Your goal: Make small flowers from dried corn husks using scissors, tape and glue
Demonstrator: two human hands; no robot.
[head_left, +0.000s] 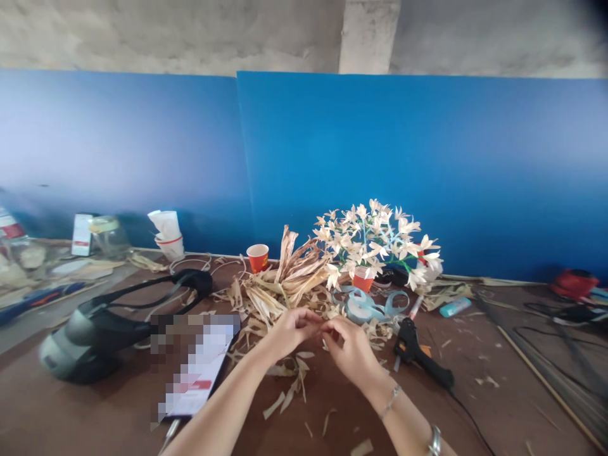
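Observation:
My left hand [291,334] and my right hand [350,349] meet fingertip to fingertip above the brown table. Both are closed in a pinch; whatever sits between the fingers is too small or hidden to make out. Just beyond them lies a heap of dried corn husks [280,291], with loose husk strips [297,380] scattered below my left hand. A bunch of cream husk-like flowers [375,237] on green and pale blue stems stands in a red paper cup [363,279]. Near its base is a roll of light blue tape [358,308].
A black hot glue gun [420,358] lies to the right, its cord trailing forward. On the left are a phone [202,367] and a black-and-grey headset [90,335]. Another red cup [258,258] and a glass jar [108,235] stand near the blue partition [380,139].

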